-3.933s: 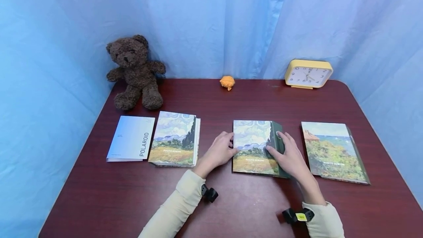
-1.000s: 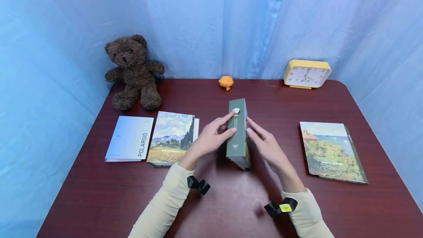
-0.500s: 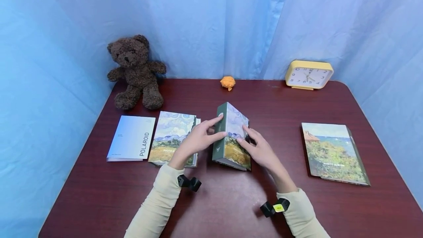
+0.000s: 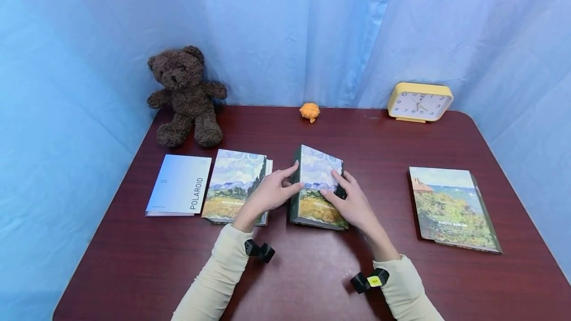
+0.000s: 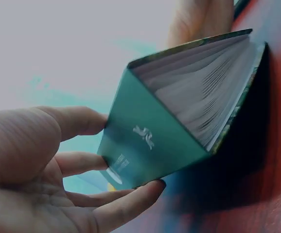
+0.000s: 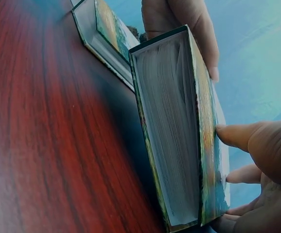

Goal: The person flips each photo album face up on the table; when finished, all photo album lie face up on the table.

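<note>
In the head view a photo album (image 4: 318, 207) with a painted landscape cover lies nearly flat at mid-table, its dark green spine to the left. My left hand (image 4: 273, 194) holds this spine side; the left wrist view has thumb and fingers spanning the green spine (image 5: 143, 131). Across from it, my right hand (image 4: 354, 204) rests on the cover's right part, thumb and index on the picture. From the right wrist view the page ends (image 6: 167, 131) show, with right fingertips touching the cover. A matching photo album (image 4: 232, 192) lies left, partly behind my left wrist.
A blue-white POLAROID album (image 4: 178, 185) lies at far left, another photo album (image 4: 452, 207) at far right. Along the back are a brown teddy bear (image 4: 187, 98), a small orange object (image 4: 310, 111) and a yellow clock (image 4: 420, 103). Blue curtains surround the dark red table (image 4: 379, 147).
The held album first lay spine to the right. Both hands turned it until the spine faced up, then tipped it down with the spine left. The other things stay put.
</note>
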`<action>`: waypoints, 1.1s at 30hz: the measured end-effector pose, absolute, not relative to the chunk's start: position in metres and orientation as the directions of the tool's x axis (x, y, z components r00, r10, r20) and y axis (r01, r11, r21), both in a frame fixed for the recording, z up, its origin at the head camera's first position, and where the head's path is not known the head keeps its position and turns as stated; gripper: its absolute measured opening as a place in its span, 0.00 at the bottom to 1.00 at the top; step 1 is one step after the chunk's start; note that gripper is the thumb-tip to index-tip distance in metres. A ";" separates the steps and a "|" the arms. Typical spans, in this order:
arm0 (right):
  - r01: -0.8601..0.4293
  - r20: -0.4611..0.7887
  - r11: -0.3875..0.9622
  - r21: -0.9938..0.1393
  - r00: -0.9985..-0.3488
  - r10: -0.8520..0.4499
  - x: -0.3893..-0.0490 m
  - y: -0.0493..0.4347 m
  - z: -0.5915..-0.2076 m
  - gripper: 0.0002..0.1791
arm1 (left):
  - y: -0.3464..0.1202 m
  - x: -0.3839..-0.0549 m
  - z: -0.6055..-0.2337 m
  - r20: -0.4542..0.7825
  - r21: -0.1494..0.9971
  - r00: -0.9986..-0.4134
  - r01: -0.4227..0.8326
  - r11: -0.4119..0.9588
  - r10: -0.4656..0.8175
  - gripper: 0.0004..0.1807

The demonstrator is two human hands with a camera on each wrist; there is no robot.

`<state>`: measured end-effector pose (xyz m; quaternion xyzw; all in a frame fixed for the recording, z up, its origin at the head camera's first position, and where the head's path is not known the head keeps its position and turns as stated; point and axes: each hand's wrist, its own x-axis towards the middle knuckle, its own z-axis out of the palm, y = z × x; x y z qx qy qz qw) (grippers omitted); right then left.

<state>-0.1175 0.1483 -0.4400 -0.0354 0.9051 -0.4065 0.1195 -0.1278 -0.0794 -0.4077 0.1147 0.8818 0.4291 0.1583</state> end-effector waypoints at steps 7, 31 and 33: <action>0.016 -0.171 0.694 -0.720 -0.973 -0.155 -0.118 0.151 -0.443 0.41 | -0.069 -0.128 -0.416 -0.158 0.742 -0.943 0.083 0.666 0.293 0.33; -0.129 -0.076 0.739 -0.661 -0.968 -0.238 -0.112 0.151 -0.452 0.39 | -0.081 -0.124 -0.420 -0.244 0.665 -0.950 -0.019 0.747 0.194 0.34; -0.129 -0.078 0.741 -0.659 -0.968 -0.237 -0.112 0.151 -0.452 0.39 | -0.081 -0.124 -0.421 -0.241 0.664 -0.951 -0.017 0.748 0.192 0.34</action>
